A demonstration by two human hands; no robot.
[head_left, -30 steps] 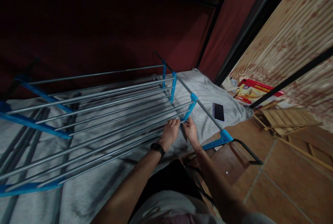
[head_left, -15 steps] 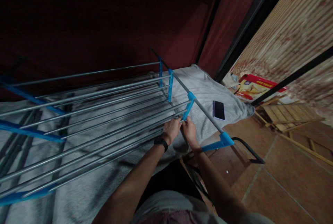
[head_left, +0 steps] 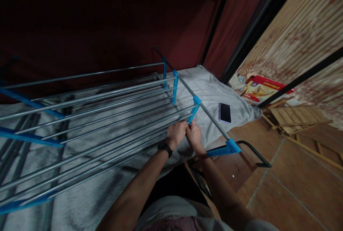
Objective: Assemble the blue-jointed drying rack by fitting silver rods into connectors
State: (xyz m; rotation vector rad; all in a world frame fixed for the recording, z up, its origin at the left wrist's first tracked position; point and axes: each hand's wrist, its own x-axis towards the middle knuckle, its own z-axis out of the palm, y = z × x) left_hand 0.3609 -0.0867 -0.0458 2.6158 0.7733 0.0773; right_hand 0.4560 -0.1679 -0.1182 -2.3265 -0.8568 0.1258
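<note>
A drying rack with grey metal rods [head_left: 115, 138] and blue plastic brackets lies across a grey blanket [head_left: 206, 84]. My left hand [head_left: 177, 131], with a dark band on its wrist, is closed round the end of a lower rod. Right beside it, my right hand [head_left: 193, 134] has its fingers closed on the lower end of a blue bracket [head_left: 195, 107]. The hands nearly touch, and they hide the joint between rod and bracket. That bracket hangs from a long crossbar [head_left: 211, 116], which ends in a blue corner piece [head_left: 232, 146].
A phone [head_left: 224, 112] lies on the blanket to the right. Beyond the blanket are a red and yellow box [head_left: 264, 88] and a folded wooden chair or rack [head_left: 300, 118] on the tiled floor [head_left: 297, 188]. A dark red panel [head_left: 120, 20] stands behind.
Both hands stay at the same joint with almost no movement. The rack's left end has shifted very slightly left in view.
</note>
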